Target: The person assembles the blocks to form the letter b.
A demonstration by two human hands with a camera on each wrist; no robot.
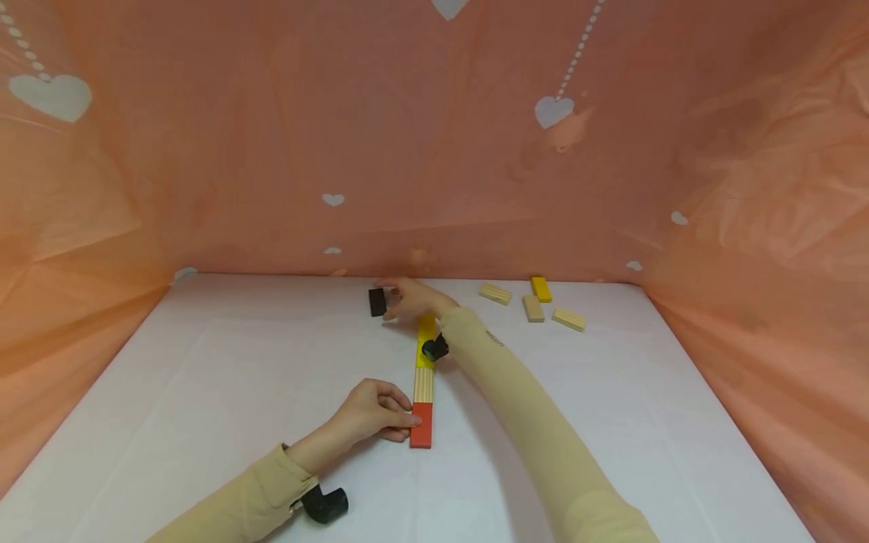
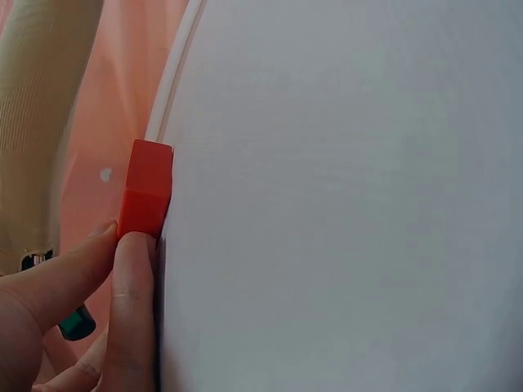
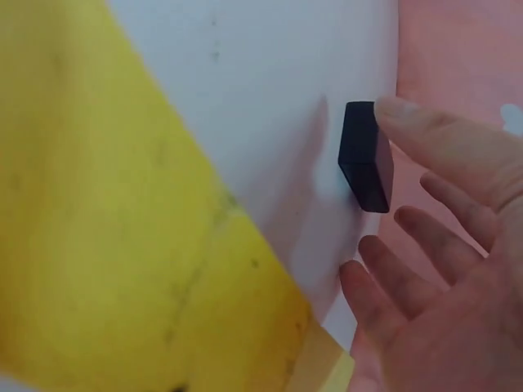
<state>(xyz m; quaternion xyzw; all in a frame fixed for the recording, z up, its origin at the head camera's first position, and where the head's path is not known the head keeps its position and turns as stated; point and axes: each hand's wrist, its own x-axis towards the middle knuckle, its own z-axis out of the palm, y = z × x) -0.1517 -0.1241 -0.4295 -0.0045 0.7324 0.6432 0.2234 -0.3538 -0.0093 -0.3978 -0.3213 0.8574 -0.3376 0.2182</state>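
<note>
A row of flat blocks runs away from me: a red block (image 1: 422, 430) nearest, a striped wooden block (image 1: 424, 385), then yellow blocks (image 1: 426, 329) partly covered by the right wrist's camera and hand. My left hand (image 1: 376, 411) pinches the red block, thumb on its top; the left wrist view shows two digits at the end of the red block (image 2: 147, 188). Beyond the row's far end, my right hand (image 1: 416, 298) reaches left beside a black block (image 1: 377, 302). Its fingers are spread, and the thumb tip overlaps the edge of the black block (image 3: 364, 151); contact is unclear.
At the back right lie loose blocks: a striped one (image 1: 495, 293), a yellow one (image 1: 541, 289), a plain wooden one (image 1: 532, 308) and another striped one (image 1: 569, 319). Orange cloth (image 1: 421, 151) with white hearts walls the white table (image 1: 204, 392) behind and at both sides.
</note>
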